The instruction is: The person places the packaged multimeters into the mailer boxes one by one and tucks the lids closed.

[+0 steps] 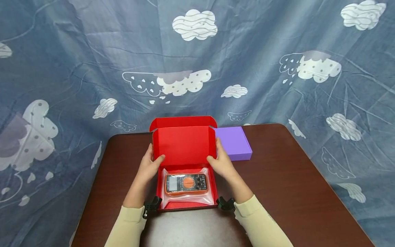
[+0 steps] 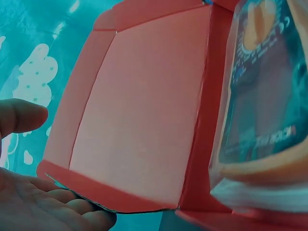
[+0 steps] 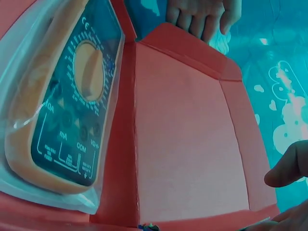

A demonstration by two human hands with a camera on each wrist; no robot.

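Note:
A red cardboard box (image 1: 159, 192) stands on the table with its lid (image 1: 184, 145) raised at the back. Inside lies an orange-and-black multimeter (image 1: 186, 184) in a clear plastic bag (image 1: 197, 199). My left hand (image 1: 149, 167) is at the lid's left side, its thumb spread apart; in the left wrist view its fingers (image 2: 72, 204) lie against the outside of the side flap. On the other side, my right hand (image 1: 223, 164) is at the lid's right edge. Its thumb (image 3: 288, 166) stands apart from the lid in the right wrist view, where its other fingers are mostly out of sight.
A purple box (image 1: 232, 142) lies behind my right hand, partly covered by the red lid. The brown table (image 1: 277, 178) reaches to a blue cloud-patterned curtain (image 1: 139, 41) at the back and sides. Dark straps (image 1: 226, 204) sit at both wrists.

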